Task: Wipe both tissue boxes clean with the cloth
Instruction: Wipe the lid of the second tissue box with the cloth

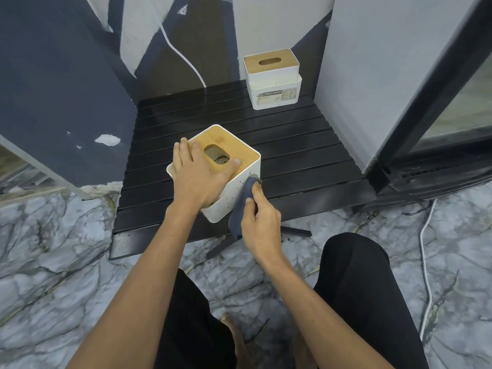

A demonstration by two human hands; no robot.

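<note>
Wiping near tissue box (213, 166) w/ cloth (243, 206) on black slatted table (292, 155).

L hand (198, 173) flat on wood lid, fingers spread, steadying box at table's front. R hand (262, 222) grips dark cloth against box's speckled white side; specks prob. dirt. 2nd tissue box (273, 79) upright at far edge, well apart.

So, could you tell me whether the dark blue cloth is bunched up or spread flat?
Bunched: the dark blue cloth hangs crumpled in the right hand, pressed against the speckled white tissue box.
</note>
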